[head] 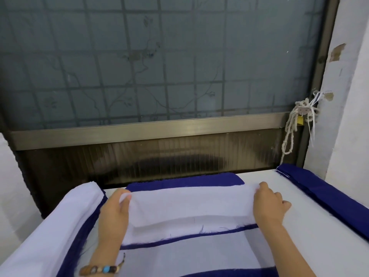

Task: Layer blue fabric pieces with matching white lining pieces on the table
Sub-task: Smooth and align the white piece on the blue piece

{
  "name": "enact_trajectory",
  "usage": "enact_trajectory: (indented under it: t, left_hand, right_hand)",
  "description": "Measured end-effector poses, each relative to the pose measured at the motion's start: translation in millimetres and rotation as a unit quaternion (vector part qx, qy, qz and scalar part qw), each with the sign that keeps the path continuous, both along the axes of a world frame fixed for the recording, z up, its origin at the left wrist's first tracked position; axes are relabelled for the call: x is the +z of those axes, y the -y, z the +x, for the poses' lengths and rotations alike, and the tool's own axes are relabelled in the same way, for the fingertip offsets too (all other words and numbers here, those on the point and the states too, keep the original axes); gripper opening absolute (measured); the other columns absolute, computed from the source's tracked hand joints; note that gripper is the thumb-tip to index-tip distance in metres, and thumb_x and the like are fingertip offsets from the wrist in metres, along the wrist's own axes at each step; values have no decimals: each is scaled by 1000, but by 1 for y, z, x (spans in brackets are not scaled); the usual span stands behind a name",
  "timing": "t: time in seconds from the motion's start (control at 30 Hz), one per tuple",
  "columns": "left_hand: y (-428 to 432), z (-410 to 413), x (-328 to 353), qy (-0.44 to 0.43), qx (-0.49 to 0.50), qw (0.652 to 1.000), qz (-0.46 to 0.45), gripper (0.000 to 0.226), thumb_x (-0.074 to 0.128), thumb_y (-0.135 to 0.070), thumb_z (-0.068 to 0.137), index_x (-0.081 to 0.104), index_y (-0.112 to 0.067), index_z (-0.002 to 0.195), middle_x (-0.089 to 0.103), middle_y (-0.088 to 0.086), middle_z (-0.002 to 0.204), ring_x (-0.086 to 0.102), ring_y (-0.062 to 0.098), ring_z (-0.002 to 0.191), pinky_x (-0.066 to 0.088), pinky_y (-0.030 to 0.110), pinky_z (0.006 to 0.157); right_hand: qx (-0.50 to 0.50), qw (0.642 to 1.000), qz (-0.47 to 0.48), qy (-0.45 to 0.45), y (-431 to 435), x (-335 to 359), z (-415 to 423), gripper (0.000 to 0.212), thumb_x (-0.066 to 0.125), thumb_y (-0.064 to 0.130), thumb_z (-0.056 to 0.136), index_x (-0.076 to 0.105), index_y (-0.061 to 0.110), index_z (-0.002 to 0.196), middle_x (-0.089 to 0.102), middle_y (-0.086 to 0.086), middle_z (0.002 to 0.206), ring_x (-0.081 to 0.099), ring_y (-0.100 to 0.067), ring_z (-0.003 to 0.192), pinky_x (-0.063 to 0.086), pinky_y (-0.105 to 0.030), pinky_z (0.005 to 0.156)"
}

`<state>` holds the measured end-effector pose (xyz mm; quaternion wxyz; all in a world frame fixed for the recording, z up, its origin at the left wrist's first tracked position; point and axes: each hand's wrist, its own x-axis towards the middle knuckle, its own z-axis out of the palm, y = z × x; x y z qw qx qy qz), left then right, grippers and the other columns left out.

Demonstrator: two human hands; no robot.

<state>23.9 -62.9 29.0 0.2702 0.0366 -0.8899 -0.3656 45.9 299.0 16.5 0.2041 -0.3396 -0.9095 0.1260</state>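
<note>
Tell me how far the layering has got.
Done: nearer the person, white pieces already lie over blue ones, only blue edges showing. In hand: the left hand and right hand grip a white lining piece over a blue fabric piece, not yet laid flat. Left: likely the blue stack at right and white stack at left.

bare table (311, 226) right, fabric stacks (327, 194) flanking

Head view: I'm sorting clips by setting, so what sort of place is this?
Probably a small tailoring workroom: a white lining piece held over blue fabric, a stack of cut blue pieces at the right, and a frosted window behind.
</note>
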Motion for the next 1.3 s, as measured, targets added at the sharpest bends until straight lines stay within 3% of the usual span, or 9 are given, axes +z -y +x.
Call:
enact_trajectory:
  t: [0.13, 0.23, 0.37, 0.5, 0.63, 0.87, 1.0, 1.17, 1.3]
  left_hand:
    - [14, 22, 22, -4, -38, 997, 70, 17, 55, -19, 96, 63, -10, 108, 64, 12, 105, 56, 18, 78, 49, 25, 68]
    - [19, 41, 19, 54, -26, 995, 82, 29, 59, -21, 94, 59, -8, 120, 61, 14, 116, 55, 18, 75, 42, 17, 56]
    - [26, 68, -1, 82, -48, 994, 58, 16, 64, -21, 91, 59, -14, 104, 64, 13, 108, 57, 18, 82, 50, 30, 68]
    - [25, 86, -30, 162, -2, 986, 25, 25, 60, -30, 93, 58, -16, 114, 62, 8, 113, 57, 23, 100, 46, 39, 94]
    - [19, 97, -39, 166, 61, 984, 11, 36, 61, -27, 92, 49, -22, 126, 61, 5, 111, 56, 15, 86, 51, 30, 82]
    - [20, 99, -41, 143, 78, 986, 30, 45, 60, -15, 92, 41, -21, 133, 61, 12, 113, 53, 13, 82, 54, 34, 83]
    - [19, 100, -44, 131, 70, 988, 33, 43, 59, -11, 92, 43, -19, 132, 60, 15, 120, 60, 25, 99, 52, 39, 91]
    - [16, 97, -36, 97, 87, 991, -30, 65, 70, -9, 84, 38, -18, 140, 43, 14, 134, 52, 29, 113, 48, 43, 97]
    - [7, 82, -25, 50, 52, 992, -99, 41, 67, -20, 87, 53, -24, 125, 50, 6, 130, 50, 19, 108, 51, 32, 87]
  right_hand:
    - [18, 1000, 11, -1, -9, 18, 26, 23, 44, 18, 97, 45, 24, 119, 49, 3, 84, 47, -15, 81, 31, -33, 78]
    - [35, 999, 7, 22, -8, 16, 50, 22, 43, 20, 99, 44, 25, 120, 50, 4, 86, 48, -14, 82, 34, -34, 82]
    - [50, 998, -21, 44, -4, -3, 74, 20, 38, 16, 97, 44, 26, 114, 48, 7, 77, 49, -14, 81, 31, -33, 79]
    - [50, 998, -34, 26, 0, -30, 90, 20, 34, 12, 96, 47, 23, 106, 46, 8, 73, 48, -16, 81, 30, -32, 75]
    - [76, 992, -77, -71, -2, -49, 95, 16, 35, 21, 101, 47, 21, 112, 52, 3, 79, 46, -20, 83, 30, -35, 76]
    - [78, 982, -108, -136, -5, -52, 94, 16, 41, 17, 98, 43, 21, 113, 54, 0, 69, 51, -23, 77, 37, -37, 74]
    - [69, 979, -125, -144, -7, -52, 94, 18, 46, 12, 95, 46, 19, 113, 58, -6, 77, 52, -26, 80, 42, -39, 74]
    - [44, 978, -69, -190, -5, -48, 91, 27, 51, -2, 86, 56, 13, 108, 56, -9, 93, 47, -26, 82, 38, -38, 69]
    - [87, 987, -11, -138, 3, -34, 72, 24, 55, 9, 90, 57, 22, 110, 56, -2, 101, 48, -18, 88, 40, -32, 75]
